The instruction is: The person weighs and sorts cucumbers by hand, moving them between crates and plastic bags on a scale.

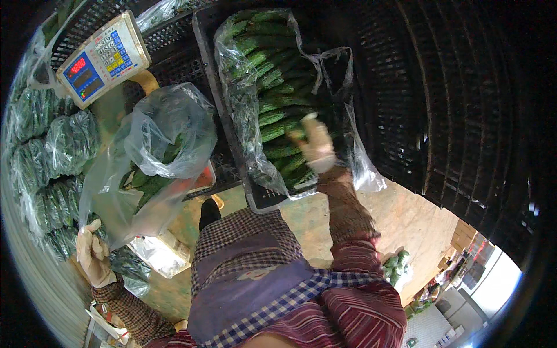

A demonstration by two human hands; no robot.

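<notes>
My right hand (pixel 316 142), in a pale glove, reaches into a black crate (pixel 204 40) lined with clear plastic and full of green cucumbers (pixel 272 93); whether its fingers grip one I cannot tell. My left hand (pixel 93 252), also gloved, holds the lower edge of a clear plastic bag (pixel 168 127) that stands open on the scale and has several cucumbers (pixel 148 185) inside.
A digital scale display (pixel 103 58) with keypad stands at upper left. Bagged cucumbers (pixel 52 151) are stacked along the left. Stacked black crates (pixel 452 98) fill the right. More clear bags (pixel 156 252) lie below the scale. I wear a checked apron (pixel 249 261).
</notes>
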